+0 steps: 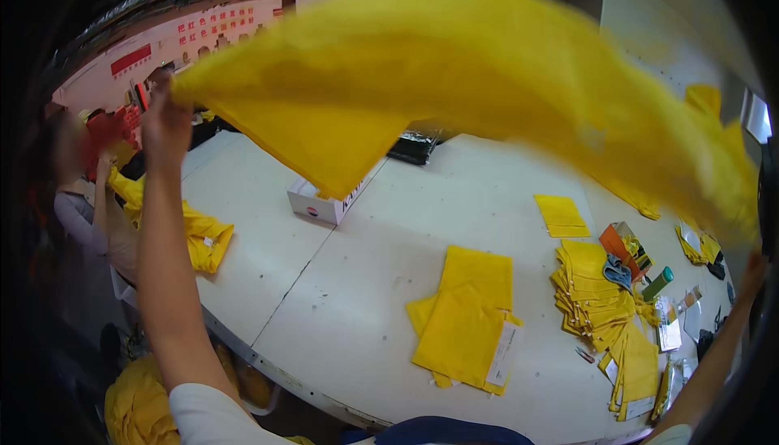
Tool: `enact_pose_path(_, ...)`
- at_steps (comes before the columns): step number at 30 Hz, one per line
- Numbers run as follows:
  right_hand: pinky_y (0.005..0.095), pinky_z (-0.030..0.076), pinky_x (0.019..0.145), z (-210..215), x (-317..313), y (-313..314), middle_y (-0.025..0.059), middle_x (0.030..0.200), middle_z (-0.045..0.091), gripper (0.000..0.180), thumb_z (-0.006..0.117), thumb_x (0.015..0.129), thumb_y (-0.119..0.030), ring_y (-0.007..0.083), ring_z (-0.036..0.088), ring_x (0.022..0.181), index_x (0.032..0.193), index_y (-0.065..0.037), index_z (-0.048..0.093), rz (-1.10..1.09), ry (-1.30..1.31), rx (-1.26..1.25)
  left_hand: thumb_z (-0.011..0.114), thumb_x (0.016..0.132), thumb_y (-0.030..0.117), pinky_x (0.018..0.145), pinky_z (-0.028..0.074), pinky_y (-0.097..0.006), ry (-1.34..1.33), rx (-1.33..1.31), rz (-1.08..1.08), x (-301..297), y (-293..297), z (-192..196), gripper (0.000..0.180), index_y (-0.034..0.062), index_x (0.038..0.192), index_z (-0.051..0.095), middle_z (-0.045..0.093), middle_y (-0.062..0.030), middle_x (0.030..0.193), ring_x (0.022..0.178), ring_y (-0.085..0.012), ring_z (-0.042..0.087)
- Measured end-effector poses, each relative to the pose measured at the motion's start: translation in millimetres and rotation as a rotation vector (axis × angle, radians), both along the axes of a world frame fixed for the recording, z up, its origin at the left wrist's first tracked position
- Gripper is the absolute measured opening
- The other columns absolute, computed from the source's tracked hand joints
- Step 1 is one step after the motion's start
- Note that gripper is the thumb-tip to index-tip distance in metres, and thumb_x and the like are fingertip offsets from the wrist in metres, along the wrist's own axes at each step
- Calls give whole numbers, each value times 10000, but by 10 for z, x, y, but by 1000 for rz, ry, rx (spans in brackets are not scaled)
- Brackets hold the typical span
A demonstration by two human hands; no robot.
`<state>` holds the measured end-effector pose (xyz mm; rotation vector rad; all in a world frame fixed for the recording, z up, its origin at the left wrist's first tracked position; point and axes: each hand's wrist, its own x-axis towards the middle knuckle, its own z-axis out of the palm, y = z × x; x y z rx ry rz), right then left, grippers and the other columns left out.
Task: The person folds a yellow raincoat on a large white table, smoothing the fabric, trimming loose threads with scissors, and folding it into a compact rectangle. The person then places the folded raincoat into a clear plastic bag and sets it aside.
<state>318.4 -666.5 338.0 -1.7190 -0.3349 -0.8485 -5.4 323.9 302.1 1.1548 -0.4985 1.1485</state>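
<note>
A large sheet of yellow fabric [454, 64] billows in the air above the table, blurred by motion. My left hand [168, 124], raised at the left, pinches one end of it. Far out at the right rim, my right hand [753, 273] is at the fabric's other end, its fingers dim and partly cut off by the picture's dark edge. Below, folded yellow cloth pieces [471, 307] lie on the white table [341, 315], a white printed slip [505, 352] along one side.
At right lie a stack of folded yellow pieces [584, 283], an orange box [621, 246], a green cylinder [658, 283] and small snips [584, 355]. A white carton [315, 204] stands mid-table. Another person [81, 202] handles yellow fabric [207, 238] at the left.
</note>
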Motion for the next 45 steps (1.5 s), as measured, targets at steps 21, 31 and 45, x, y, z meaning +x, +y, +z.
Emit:
enact_pose_path(21,322,431,860,-4091,-1536,539,98,1076,559,270,468,917,-225,206,546,965,1140,-76,500,-271,824,323,455,921,152,614,450,-245,1348,-177,590,-422,474,-4535,195,58,1062,553,595,-29,916,758,-117,561)
enact_pose_path(31,318,416,924,-5030,-3083,906,95,1172,556,349,433,962,-283,202,543,1056,1253,-96,478,-621,949,499,617,829,144,1120,192,-428,1500,926,838,535,-658,-4917,655,-1,1389,309,296,-203,1445,1343,-350,260)
enact_pose_path(45,369,447,899,-4750,-1726,220,182,1118,601,382,605,880,-240,283,577,1027,1175,-3,552,-81,999,-522,479,884,477,1107,141,-514,784,1705,-337,1050,-5970,-5284,590,222,1404,364,277,-119,1484,1374,-321,227)
